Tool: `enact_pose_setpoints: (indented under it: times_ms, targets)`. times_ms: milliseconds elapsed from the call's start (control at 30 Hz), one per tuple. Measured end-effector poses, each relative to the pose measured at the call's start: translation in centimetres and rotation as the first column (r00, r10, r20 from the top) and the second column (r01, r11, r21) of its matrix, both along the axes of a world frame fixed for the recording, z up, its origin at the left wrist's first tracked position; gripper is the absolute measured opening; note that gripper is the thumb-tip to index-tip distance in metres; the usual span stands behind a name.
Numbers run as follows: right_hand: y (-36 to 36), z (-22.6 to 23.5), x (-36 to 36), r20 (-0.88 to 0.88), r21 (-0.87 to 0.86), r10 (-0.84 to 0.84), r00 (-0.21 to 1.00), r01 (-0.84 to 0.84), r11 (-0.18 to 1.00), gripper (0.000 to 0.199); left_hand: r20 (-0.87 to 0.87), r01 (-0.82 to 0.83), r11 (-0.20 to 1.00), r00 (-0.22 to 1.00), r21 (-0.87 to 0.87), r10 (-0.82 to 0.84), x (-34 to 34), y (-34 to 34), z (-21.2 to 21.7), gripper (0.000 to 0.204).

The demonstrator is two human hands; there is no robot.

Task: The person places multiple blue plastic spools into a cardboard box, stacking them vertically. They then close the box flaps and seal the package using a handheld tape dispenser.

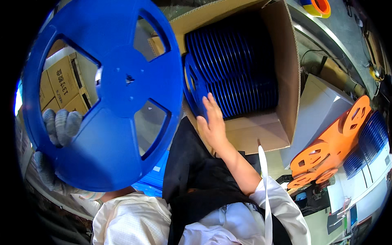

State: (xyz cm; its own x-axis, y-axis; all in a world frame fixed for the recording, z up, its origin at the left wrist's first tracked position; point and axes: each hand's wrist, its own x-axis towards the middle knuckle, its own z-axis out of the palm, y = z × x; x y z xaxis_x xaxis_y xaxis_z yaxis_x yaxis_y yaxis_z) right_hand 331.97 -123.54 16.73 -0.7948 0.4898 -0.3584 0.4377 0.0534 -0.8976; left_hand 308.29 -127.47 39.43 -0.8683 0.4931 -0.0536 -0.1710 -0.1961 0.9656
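A large blue plastic reel (118,75) with cut-out windows fills the left of the view, raised close to me. My left hand (61,130), in a grey knit glove, grips its lower left rim, fingers showing through one window. My bare right hand (213,124) is at the near left edge of an open cardboard box (258,131). Its fingers are stretched out by a tilted blue reel (197,83) at the box's left wall; whether they touch it I cannot tell. Beside that reel, several blue reels (230,61) stand packed upright in rows inside the box.
An orange fixture with round plates (328,149) stands to the right, with more blue discs (369,136) behind it. A grey panel (316,112) leans beside the box. Closed cartons (61,81) show through the reel's window at left. Blue pieces (153,177) lie below the raised reel.
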Motion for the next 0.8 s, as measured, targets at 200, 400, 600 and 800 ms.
enact_pose_setpoints:
  times_ms: [200,400,600,800]
  targets:
    - [4.7,4.4,4.9,-0.466,0.141,0.033,0.884,0.037,0.989,0.08,0.179,-0.077,0.992,0.979,-0.096,0.094,4.3,4.0,-5.3,0.042]
    - [6.4,7.4,7.3,-0.195,-0.028,0.077,0.978,-0.084,0.996,0.079,0.657,-0.155,0.968,0.712,-0.195,0.246,10.1,9.4,-12.2,0.04]
    - [8.1,7.5,10.6,0.059,0.026,-0.095,0.994,0.094,0.995,0.08,0.683,0.062,0.966,0.719,-0.251,0.131,12.9,13.1,-16.1,0.048]
    - [12.1,5.5,14.4,0.158,-0.146,-0.705,0.692,0.722,0.676,0.055,-0.216,0.081,0.477,0.818,-0.875,-0.534,11.7,13.3,-32.3,0.045]
